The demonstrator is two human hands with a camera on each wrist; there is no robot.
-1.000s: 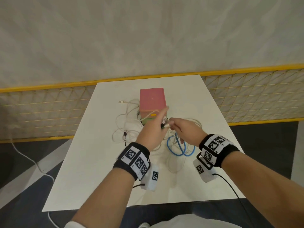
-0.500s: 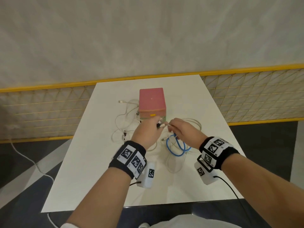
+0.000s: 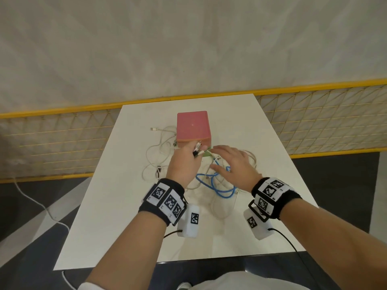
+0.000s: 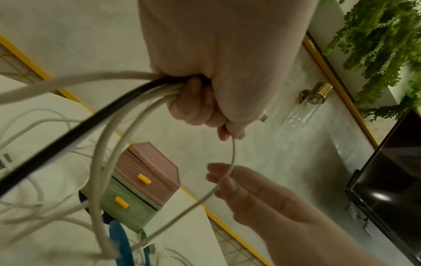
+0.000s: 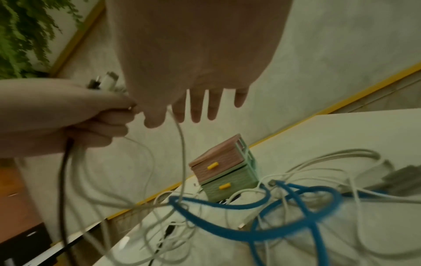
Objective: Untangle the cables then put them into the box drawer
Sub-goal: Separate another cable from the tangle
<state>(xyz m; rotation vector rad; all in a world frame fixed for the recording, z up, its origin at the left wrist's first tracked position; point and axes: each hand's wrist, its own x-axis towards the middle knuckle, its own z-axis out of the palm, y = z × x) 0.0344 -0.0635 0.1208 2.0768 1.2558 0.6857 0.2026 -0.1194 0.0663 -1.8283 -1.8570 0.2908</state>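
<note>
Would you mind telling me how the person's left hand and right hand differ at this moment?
The left hand is fisted round a bundle of white and black cables, plug ends poking out above it; the right hand has straight, spread fingers, with one thin white cable running across them. Both hover over the tangle beside the drawer box.

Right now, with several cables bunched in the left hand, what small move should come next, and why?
Probably slide the right hand, whose fingers are straight, down the thin white cable lying across them, drawing it out of the heap. The left hand already holds a black and several white cables, while the blue cable lies tangled on the table. Both drawers of the box look closed.
</note>
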